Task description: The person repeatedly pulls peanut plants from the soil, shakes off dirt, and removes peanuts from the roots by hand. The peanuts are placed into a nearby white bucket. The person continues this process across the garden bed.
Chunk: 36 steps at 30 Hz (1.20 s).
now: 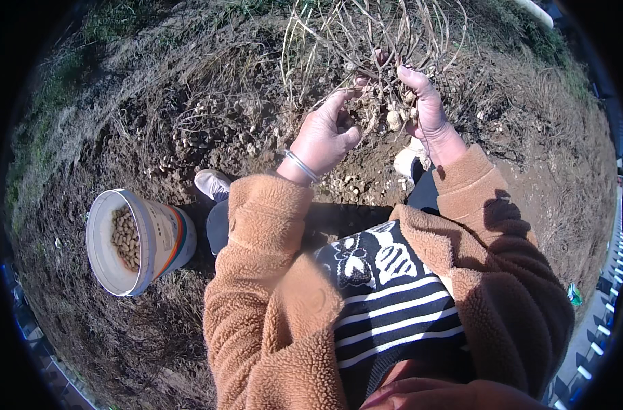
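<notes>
A dried peanut plant is held up before me, its stems pointing away and its roots towards me. My right hand grips it at the base, thumb on top. Pale peanut pods hang among the roots, close to that palm. My left hand, with a silver bangle at the wrist, reaches into the roots from the left. Its thumb and forefinger are apart; the other fingertips are partly hidden by roots, so I cannot tell whether they hold a pod.
To my left a white plastic bucket leans towards the left, with peanuts inside. Loose pods lie on the soil between my shoes. More dry stalks cover the ground ahead. A white pole shows at the upper right.
</notes>
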### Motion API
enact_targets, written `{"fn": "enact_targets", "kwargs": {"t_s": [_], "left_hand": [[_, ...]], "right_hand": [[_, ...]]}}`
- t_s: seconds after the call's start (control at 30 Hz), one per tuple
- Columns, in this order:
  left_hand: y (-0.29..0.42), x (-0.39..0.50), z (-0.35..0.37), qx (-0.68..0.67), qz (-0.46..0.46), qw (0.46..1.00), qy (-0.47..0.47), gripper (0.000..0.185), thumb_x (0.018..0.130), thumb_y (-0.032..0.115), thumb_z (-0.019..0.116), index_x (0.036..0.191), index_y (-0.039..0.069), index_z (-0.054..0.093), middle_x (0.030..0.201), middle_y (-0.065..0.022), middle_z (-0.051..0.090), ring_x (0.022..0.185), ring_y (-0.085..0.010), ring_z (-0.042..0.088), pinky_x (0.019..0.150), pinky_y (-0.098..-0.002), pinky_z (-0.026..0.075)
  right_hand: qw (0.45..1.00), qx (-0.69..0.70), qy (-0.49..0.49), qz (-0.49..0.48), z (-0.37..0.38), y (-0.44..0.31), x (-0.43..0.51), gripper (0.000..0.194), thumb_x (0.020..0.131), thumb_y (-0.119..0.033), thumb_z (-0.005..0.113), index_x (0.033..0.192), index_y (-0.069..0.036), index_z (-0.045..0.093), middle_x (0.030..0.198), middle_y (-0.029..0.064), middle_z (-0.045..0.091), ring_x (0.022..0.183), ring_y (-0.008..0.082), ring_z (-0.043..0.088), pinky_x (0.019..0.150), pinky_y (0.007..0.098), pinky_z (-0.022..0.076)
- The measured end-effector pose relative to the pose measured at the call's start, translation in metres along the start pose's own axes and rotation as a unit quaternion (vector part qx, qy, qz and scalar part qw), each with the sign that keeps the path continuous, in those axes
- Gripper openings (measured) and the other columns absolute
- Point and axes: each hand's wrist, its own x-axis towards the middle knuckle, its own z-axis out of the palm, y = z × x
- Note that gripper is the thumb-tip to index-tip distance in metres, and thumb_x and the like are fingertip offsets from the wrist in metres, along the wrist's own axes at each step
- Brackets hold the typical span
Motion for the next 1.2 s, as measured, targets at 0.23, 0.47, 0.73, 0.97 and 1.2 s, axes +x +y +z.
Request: {"fn": "enact_targets", "kwargs": {"t_s": [0.23,0.47,0.73,0.97,1.2], "left_hand": [[0.003,0.003,0.007,-0.145,-0.054,0.986,0.065,0.032,0.091,0.011,0.062,0.121,0.004,0.053,0.074,0.0058,0.053,0.057,-0.0009,0.043,0.048,-0.0162,0.033],[0.001,0.007,0.008,-0.249,-0.079,0.959,0.109,0.015,0.088,0.011,0.065,0.101,0.008,0.059,0.075,0.0066,0.055,0.058,-0.001,0.046,0.049,-0.0155,0.036],[0.011,0.003,0.001,-0.263,-0.128,0.95,0.114,0.015,0.088,0.01,0.064,0.103,0.006,0.063,0.08,0.0055,0.06,0.053,0.0005,0.04,0.046,-0.0144,0.03],[0.026,-0.009,-0.012,-0.247,-0.159,0.956,0.012,0.01,0.088,0.011,0.061,0.097,0.006,0.063,0.075,0.0034,0.06,0.053,-0.0003,0.041,0.045,-0.014,0.028],[0.029,-0.008,-0.029,-0.361,-0.116,0.921,0.088,0.031,0.089,0.004,0.057,0.12,0.001,0.057,0.084,-0.0014,0.061,0.062,-0.0054,0.052,0.05,-0.0151,0.042]], "right_hand": [[0.999,0.024,-0.018,-0.018,0.001,0.002,-0.001,0.037,0.087,-0.027,0.059,0.115,-0.003,0.057,0.101,0.0102,0.066,0.086,0.0165,0.068,0.074,0.0276,0.0588],[0.999,0.001,0.03,0.023,-0.003,0.017,0.005,0.046,0.088,-0.028,0.055,0.125,-0.002,0.05,0.112,0.0171,0.062,0.099,0.0232,0.064,0.087,0.0349,0.0526],[1.0,-0.021,0.012,0.003,-0.001,0.01,0.004,0.042,0.088,-0.026,0.054,0.122,-0.002,0.054,0.108,0.0152,0.065,0.095,0.0224,0.066,0.087,0.0351,0.0546],[0.993,0.115,-0.002,0.001,-0.005,-0.006,0.005,0.032,0.087,-0.025,0.057,0.104,0.002,0.061,0.094,0.0143,0.069,0.081,0.0214,0.069,0.076,0.0336,0.059],[0.994,0.11,-0.021,-0.008,-0.015,-0.008,0.009,0.031,0.089,-0.025,0.055,0.103,0.002,0.061,0.09,0.0146,0.069,0.077,0.022,0.07,0.073,0.0323,0.0598]]}}
